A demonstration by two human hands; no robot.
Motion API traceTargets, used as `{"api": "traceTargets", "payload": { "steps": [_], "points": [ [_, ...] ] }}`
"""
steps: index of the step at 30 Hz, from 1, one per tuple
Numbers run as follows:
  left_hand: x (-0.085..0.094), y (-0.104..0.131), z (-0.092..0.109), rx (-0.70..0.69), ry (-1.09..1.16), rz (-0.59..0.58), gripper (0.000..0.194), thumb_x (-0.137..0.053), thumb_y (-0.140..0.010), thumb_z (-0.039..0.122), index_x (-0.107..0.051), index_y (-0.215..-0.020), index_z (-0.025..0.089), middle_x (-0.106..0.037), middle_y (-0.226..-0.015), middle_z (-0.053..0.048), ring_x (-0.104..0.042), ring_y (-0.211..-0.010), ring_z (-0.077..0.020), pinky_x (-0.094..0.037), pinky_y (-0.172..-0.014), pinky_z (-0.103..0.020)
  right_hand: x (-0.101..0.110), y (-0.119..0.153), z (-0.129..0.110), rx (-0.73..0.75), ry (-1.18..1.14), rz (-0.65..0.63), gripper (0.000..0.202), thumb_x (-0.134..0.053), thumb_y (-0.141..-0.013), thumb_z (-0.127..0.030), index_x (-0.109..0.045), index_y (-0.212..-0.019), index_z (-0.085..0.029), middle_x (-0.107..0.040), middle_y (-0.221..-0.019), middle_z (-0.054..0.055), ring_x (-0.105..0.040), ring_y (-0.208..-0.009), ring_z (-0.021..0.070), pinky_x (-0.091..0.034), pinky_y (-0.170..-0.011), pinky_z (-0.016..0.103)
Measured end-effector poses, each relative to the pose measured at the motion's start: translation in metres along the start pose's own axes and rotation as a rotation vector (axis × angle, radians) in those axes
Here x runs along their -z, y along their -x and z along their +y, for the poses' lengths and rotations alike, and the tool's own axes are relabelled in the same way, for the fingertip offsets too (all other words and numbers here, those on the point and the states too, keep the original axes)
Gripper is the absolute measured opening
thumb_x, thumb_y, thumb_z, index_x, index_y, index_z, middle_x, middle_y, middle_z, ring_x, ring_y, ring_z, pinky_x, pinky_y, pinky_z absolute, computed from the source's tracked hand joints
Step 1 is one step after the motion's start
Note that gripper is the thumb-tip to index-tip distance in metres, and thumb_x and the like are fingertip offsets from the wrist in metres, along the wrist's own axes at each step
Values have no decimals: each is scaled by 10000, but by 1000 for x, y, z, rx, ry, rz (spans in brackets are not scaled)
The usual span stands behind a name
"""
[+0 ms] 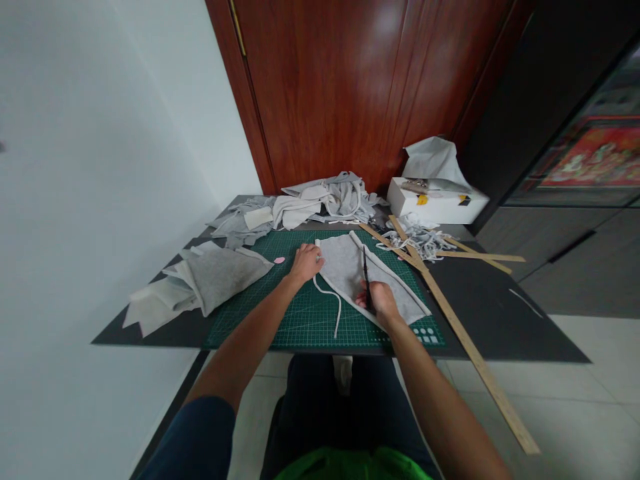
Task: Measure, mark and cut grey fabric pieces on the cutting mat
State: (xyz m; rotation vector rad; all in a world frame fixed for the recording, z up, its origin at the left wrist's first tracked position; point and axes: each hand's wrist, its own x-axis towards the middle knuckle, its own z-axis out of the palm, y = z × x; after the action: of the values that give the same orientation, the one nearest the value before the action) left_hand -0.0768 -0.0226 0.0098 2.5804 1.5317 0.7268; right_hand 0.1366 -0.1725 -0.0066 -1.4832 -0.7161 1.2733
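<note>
A piece of light grey fabric point(340, 257) with pale raised edges lies flat on the green cutting mat point(300, 313). At its upper left corner rests my left hand point(306, 262), fingers bent over the fabric's edge; what they pinch, if anything, is hidden. My right hand point(379, 301) is closed around dark scissors point(366, 270), whose blades point away from me over the fabric. Whether the blades touch the cloth I cannot tell. From the left side of the fabric a thin pale strip point(339, 308) curls down onto the mat.
Grey fabric pieces point(227, 270) lie to the left, and a fabric heap point(320, 200) is at the back. Long wooden rulers point(465, 340) cross on the right, one overhanging the front edge. Thin offcuts point(423, 240) lie before a white box point(440, 207). A pink scrap point(279, 260) is on the mat.
</note>
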Motion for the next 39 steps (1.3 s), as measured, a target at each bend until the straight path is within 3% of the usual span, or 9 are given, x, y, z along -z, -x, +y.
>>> {"api": "traceTargets", "payload": {
  "steps": [3,7,15,21,25,30,39],
  "points": [
    [-8,-9,2,-121,59,-80,317,-636,-890,162,-777,-1160,249,-709,-1364,-66,-581,-1336,-264,-457,-1144,-449,0,-2,0,-8,7,-4,260,-612,-871,-326,-629,-641,-205,-691,-553,82,-606,-459,180,-469,-459,270],
    [-20,-7,-7,-155,61,-152,246,-623,-927,208,-809,-1076,271,-736,-1324,-59,-629,-1314,-234,-455,-1171,-420,1,-3,-2,-33,9,-2,276,-613,-879,-320,-637,-629,-205,-687,-551,93,-618,-467,193,-474,-467,287],
    [-12,15,-48,-29,76,-19,237,-618,-924,201,-834,-994,270,-763,-1278,-58,-665,-1272,-237,-489,-1167,-442,0,-1,-3,-42,10,19,267,-610,-877,-305,-638,-637,-191,-695,-565,105,-611,-440,182,-473,-456,281],
    [-10,24,-57,48,131,72,237,-631,-902,197,-842,-986,267,-781,-1224,-60,-698,-1216,-239,-517,-1153,-429,-5,9,-13,-23,117,42,261,-602,-869,-276,-637,-624,-193,-660,-506,93,-574,-394,173,-429,-424,279],
    [-12,23,-59,77,145,78,237,-637,-889,188,-839,-993,257,-785,-1220,-70,-707,-1212,-236,-511,-1159,-411,-19,30,-21,-6,142,-109,271,-580,-882,-252,-606,-620,-189,-633,-503,69,-561,-388,153,-413,-399,255],
    [-11,23,-58,85,140,75,253,-633,-862,166,-834,-984,258,-792,-1197,-68,-716,-1186,-246,-513,-1153,-419,-41,53,-27,-193,127,-344,254,-565,-934,-254,-585,-695,-169,-631,-567,42,-595,-425,137,-421,-393,218],
    [-11,23,-55,84,129,82,264,-622,-845,145,-827,-971,254,-795,-1167,-66,-715,-1171,-258,-519,-1142,-425,-46,62,-24,-325,113,-400,309,-500,-1001,-316,-593,-750,-161,-621,-570,48,-594,-437,149,-448,-413,225]
  ]
}}
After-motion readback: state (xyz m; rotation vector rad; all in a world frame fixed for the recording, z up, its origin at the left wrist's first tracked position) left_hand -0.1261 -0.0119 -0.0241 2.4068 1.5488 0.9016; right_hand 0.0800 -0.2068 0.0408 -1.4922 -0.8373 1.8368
